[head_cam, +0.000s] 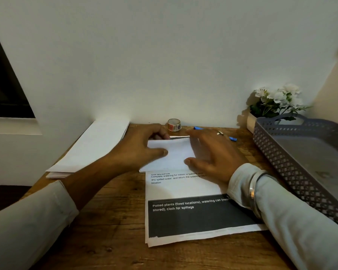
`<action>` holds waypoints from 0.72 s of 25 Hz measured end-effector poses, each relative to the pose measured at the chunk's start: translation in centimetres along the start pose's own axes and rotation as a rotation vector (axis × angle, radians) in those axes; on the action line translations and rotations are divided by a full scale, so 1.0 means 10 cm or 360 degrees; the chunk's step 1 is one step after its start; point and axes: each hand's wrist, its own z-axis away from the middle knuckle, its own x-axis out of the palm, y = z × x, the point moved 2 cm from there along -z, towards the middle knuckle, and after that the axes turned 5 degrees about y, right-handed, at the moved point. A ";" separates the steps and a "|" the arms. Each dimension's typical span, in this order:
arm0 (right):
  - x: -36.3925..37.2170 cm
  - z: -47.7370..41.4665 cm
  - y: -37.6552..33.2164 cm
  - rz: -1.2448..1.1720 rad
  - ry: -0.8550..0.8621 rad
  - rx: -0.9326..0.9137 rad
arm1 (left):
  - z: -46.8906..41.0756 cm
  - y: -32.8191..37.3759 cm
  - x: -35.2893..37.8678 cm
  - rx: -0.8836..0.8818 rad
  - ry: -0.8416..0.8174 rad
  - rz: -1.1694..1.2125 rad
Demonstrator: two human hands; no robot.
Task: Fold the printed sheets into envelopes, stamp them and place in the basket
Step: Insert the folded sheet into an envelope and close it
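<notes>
The printed sheet [183, 215] lies mid-surface [115, 221], its far part folded toward me. My left grip [142, 145] pinches the fold, thumb on top, to keep the edges aligned. My right grip [213, 152] presses it flat, fingers straight. The sticker roll [174, 124] is at 12 o'clock, the envelopes [92, 147] at 10 and the basket [271, 145] at 3, its path unobstructed.

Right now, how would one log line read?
step: folding | left hand pinches printed sheet flap | right hand presses it | basket at right

White potted flowers [277, 97] and a blue pen [233, 139] sit on the wooden table [113, 221].
</notes>
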 end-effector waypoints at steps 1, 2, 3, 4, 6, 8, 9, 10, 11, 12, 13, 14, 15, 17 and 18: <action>-0.01 0.00 0.02 -0.0007 0.0160 -0.0093 | 0.00 0.03 -0.05 0.0047 0.0092 0.0100; -0.03 0.01 0.05 -0.0086 0.0335 -0.0134 | -0.01 0.05 -0.11 0.0072 0.0188 0.0220; -0.05 0.01 0.08 -0.0258 0.0457 -0.0072 | -0.02 0.06 -0.16 0.0075 0.0274 0.0367; -0.06 0.01 0.10 -0.0519 0.0505 0.0067 | -0.04 0.04 -0.21 0.0049 0.0330 0.0535; -0.07 -0.02 0.14 -0.1111 0.0518 0.0331 | -0.05 -0.03 -0.24 -0.0090 0.0314 0.0865; -0.05 -0.03 0.13 -0.1499 0.0511 0.0519 | -0.05 -0.11 -0.18 -0.0284 0.0200 0.1078; -0.05 -0.03 0.11 -0.1603 0.0476 0.0592 | -0.05 -0.14 -0.15 -0.0347 0.0170 0.1104; -0.04 -0.03 0.08 -0.1656 0.0404 0.0649 | -0.06 -0.17 -0.12 -0.0378 0.0166 0.1109; -0.03 -0.03 0.05 -0.1653 0.0296 0.0677 | -0.07 -0.18 -0.11 -0.0386 0.0179 0.1112; -0.02 -0.02 0.02 -0.1610 0.0166 0.0677 | -0.08 -0.18 -0.10 -0.0383 0.0194 0.1115; 0.00 0.00 0.00 -0.1556 0.0052 0.0652 | -0.09 -0.19 -0.08 -0.0377 0.0195 0.1111; 0.01 0.01 -0.03 -0.1509 -0.0028 0.0631 | -0.08 -0.18 -0.05 -0.0373 0.0181 0.1099; 0.02 0.02 -0.05 -0.1469 -0.0067 0.0625 | -0.07 -0.16 -0.02 -0.0370 0.0161 0.1070; 0.04 0.03 -0.07 -0.1414 -0.0102 0.0662 | -0.05 -0.15 0.04 -0.0355 0.0151 0.1007; 0.05 0.04 -0.08 -0.1422 -0.0138 0.0681 | -0.05 -0.15 0.04 -0.0345 0.0168 0.0995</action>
